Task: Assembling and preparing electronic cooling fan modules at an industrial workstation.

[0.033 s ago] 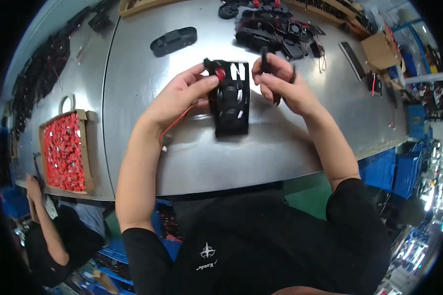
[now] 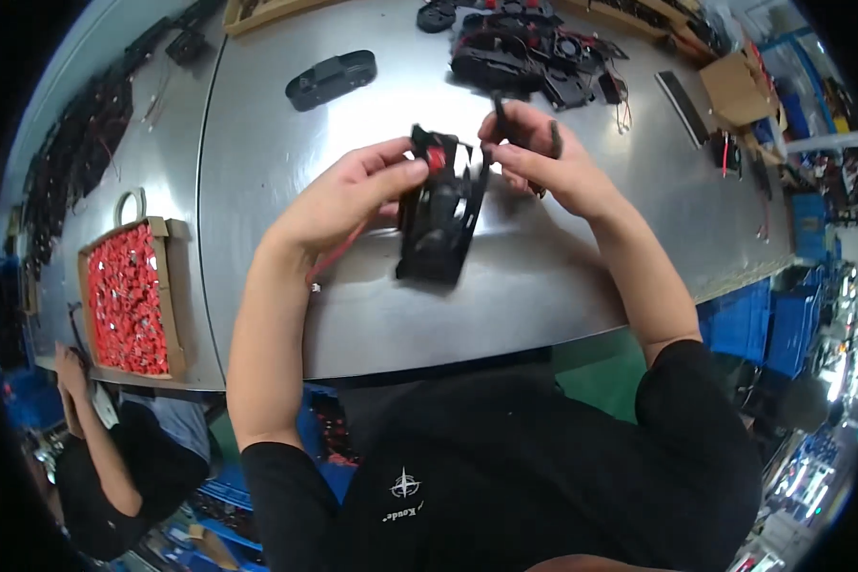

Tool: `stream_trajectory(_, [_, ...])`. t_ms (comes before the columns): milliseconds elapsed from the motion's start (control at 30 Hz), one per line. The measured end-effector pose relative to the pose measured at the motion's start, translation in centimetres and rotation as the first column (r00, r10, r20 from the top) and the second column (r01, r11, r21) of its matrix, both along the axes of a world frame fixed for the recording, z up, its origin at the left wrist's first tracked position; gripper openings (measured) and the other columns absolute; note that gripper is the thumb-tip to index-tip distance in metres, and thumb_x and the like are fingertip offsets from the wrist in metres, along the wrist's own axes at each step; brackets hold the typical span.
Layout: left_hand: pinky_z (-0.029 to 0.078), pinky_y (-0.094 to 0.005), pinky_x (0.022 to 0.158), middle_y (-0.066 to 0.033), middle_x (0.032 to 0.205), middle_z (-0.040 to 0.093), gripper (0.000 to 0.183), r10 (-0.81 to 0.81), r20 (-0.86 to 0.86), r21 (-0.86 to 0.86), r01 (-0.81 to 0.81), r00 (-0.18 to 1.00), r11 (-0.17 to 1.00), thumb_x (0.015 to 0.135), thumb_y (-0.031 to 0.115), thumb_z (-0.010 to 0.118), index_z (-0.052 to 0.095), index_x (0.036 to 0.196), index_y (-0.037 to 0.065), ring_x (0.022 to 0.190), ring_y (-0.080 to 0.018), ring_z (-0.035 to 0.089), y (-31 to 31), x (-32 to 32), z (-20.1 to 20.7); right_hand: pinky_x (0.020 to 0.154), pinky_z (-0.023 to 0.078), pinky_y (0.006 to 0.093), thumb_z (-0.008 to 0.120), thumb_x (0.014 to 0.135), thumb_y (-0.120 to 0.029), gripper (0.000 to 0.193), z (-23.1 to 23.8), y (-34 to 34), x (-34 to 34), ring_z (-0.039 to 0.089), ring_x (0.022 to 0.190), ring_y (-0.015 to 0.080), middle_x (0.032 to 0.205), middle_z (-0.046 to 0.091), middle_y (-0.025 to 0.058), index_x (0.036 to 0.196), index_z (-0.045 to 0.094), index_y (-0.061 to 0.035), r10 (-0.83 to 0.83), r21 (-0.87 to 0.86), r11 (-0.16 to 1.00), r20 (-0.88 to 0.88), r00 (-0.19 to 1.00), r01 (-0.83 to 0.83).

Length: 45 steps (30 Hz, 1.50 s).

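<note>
Over the middle of the metal table, my left hand [image 2: 362,186] grips a black plastic housing [image 2: 436,234] by its upper left side, thumb on top. The housing is tilted and blurred. A small red part [image 2: 436,158] sits near its upper end, beside my thumb. A red wire [image 2: 338,250] runs from under my left hand toward the wrist, ending in a small white connector [image 2: 316,286]. My right hand [image 2: 534,153] is closed around a black tool with two handles [image 2: 501,119], its kind unclear. The right fingertips are close to the housing's upper right edge; contact cannot be made out.
A black oblong plastic shell [image 2: 332,80] lies farther back. Black assemblies with wires [image 2: 534,57] are piled beyond my right hand. A cardboard tray [image 2: 170,305] of red parts stands at left, near a tape roll [image 2: 130,204]. Another person's hand [image 2: 71,367] is at lower left.
The housing has tilted, its lower end swinging left and toward me. My right hand has shifted slightly left, closer to the housing's upper edge. My left hand keeps its grip.
</note>
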<state>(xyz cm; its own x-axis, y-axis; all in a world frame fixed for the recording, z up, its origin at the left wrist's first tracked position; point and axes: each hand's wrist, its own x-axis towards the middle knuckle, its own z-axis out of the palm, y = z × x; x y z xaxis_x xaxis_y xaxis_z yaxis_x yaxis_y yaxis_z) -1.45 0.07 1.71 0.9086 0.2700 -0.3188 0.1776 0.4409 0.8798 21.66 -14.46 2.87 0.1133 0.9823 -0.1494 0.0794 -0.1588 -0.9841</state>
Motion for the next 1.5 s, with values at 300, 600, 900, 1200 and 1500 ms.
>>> stream_trajectory(300, [0.053, -0.0262, 0.074, -0.0051, 0.094, 0.07, 0.039, -0.001, -0.028, 0.509, 0.015, 1.0, 0.861, 0.097, 0.016, 0.072, 0.061, 0.133, 0.005, 0.081, -0.0088, 0.063, -2.5, 0.2, 0.0, 0.059, 0.044, 0.0237, 0.072, 0.094, -0.029, 0.025, 0.3, -0.1, -0.2, 0.058, 0.064, 0.007, 0.074, 0.062, -0.0012, 0.103, 0.065, -0.0065, 0.296, -0.237, 0.935, 0.104, 0.95, -0.266])
stream_trajectory(600, [0.05, -0.0439, 0.094, -0.0125, 0.125, 0.064, 0.066, -0.015, 0.038, 0.999, -0.038, 0.999, -0.016, 0.082, 0.021, 0.074, 0.055, 0.144, 0.008, 0.111, -0.0337, 0.063, -5.9, 1.4, 0.5, 0.057, 0.048, 0.0264, 0.065, 0.092, -0.023, 0.023, -1.1, 0.5, -0.2, 0.061, 0.06, 0.0116, 0.071, 0.064, 0.0037, 0.101, 0.066, -0.0023, 0.145, -0.278, 0.951, 0.029, 0.989, -0.132])
stream_trajectory(900, [0.047, -0.044, 0.088, -0.011, 0.106, 0.062, 0.061, 0.02, 0.094, 0.995, -0.093, 0.995, -0.026, 0.068, 0.029, 0.09, 0.061, 0.116, 0.008, 0.102, -0.0326, 0.061, -4.5, 1.4, -1.3, 0.052, 0.046, 0.0239, 0.07, 0.094, -0.027, 0.023, -2.0, 1.0, 0.6, 0.059, 0.053, 0.01, 0.068, 0.063, 0.002, 0.093, 0.065, -0.0044, 0.128, -0.361, 0.921, -0.077, 0.989, -0.147])
stream_trajectory(1200, [0.048, -0.0444, 0.089, -0.0122, 0.108, 0.061, 0.059, 0.098, 0.005, 0.999, -0.01, 0.995, 0.051, 0.07, 0.037, 0.09, 0.06, 0.11, 0.005, 0.102, -0.0337, 0.06, -4.6, 1.2, -1.0, 0.049, 0.047, 0.0237, 0.069, 0.094, -0.026, 0.023, -2.0, 0.9, 0.7, 0.058, 0.05, 0.0094, 0.068, 0.063, 0.0016, 0.094, 0.065, -0.004, 0.11, -0.359, 0.925, -0.07, 0.991, -0.128])
stream_trajectory(1500, [0.05, -0.0428, 0.092, -0.0125, 0.124, 0.064, 0.061, 0.029, 0.007, 0.977, -0.001, 1.0, -0.213, 0.084, 0.04, 0.078, 0.061, 0.137, 0.016, 0.108, -0.0319, 0.062, -4.5, 1.3, -1.5, 0.048, 0.048, 0.0246, 0.068, 0.096, -0.028, 0.024, -2.0, 0.9, 1.2, 0.059, 0.051, 0.0095, 0.068, 0.061, 0.0016, 0.097, 0.066, -0.0042, 0.076, -0.369, 0.924, -0.075, 0.994, -0.098])
